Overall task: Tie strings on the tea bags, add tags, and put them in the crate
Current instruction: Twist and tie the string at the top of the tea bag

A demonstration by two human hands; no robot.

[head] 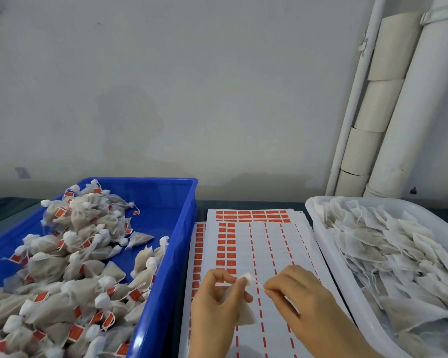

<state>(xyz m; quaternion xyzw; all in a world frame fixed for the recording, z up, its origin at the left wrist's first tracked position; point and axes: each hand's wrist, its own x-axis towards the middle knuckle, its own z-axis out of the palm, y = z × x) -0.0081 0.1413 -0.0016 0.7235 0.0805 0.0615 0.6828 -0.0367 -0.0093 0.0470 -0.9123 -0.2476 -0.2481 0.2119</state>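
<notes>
Head view is showing a small off-white mesh tea bag [243,315] hanging over the white sheet of red tag stickers [274,254]. Its long axis is running near upright, with the gathered neck pointing up toward the wall and the wide end toward the person. Left of the sheet, a blue plastic crate [181,228] is holding a heap of tied, red-tagged bags [83,228]. Right of the sheet, a white plastic tray [329,244] is holding flat untied bags [398,254]. Nothing is lying between the hands and the crate. The left hand [215,306] is pinching the bag's neck, fingers curled round it. The right hand [303,295] is pinching the thin white string [259,284] taut, fingertips together.
</notes>
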